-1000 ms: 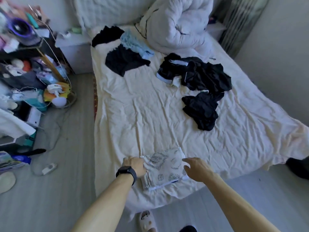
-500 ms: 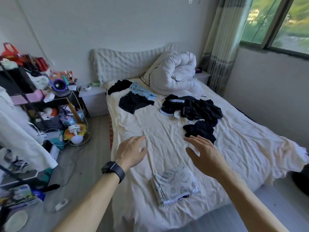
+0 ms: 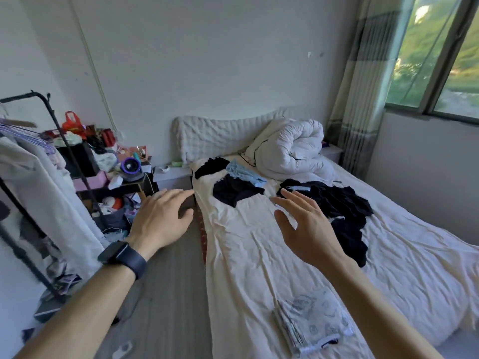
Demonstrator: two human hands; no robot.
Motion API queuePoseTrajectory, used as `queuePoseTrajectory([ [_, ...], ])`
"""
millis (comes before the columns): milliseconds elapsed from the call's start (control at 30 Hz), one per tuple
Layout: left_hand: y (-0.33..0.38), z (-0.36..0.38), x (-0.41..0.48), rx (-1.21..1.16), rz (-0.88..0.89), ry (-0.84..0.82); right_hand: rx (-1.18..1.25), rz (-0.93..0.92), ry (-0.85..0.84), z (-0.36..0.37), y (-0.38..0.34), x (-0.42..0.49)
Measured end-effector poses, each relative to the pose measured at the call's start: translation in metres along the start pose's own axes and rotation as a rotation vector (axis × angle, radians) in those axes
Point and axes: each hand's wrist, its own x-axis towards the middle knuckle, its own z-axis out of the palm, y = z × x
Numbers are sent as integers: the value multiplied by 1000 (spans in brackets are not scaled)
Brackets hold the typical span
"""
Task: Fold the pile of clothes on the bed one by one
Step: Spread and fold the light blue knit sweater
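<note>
At foot of bed (image 3: 246, 257): left hand (image 3: 160, 218), right hand (image 3: 308, 229), each grip spread, empty. Risk: tangled black pile (image 3: 344, 203) likely lifts as a clump, not one garment.

Two bare forearms (image 3: 77, 309), uncovered as far as the lower edge of the view. Around the left wrist, a smartwatch (image 3: 114, 252) with a rounded rectangular black case and dark screen, fastened by a broad, smooth dark navy strap (image 3: 135, 264). Left hand (image 3: 160, 221) and right hand (image 3: 308, 229) bare, right wrist bare too.
</note>
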Motion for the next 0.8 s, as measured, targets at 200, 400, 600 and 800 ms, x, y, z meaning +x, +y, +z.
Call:
queuePoseTrajectory([
  [200,-107,-32,18,-1,17,77,-50,-58,112,56,-75,56],
  [400,-208,-34,54,1,58,63,-103,-58,138,126,-130,109],
  [600,-281,-14,128,51,108,60,-179,-61,158,187,-148,176],
  [800,-335,39,230,41,140,31,-206,-72,148,259,-126,283],
])
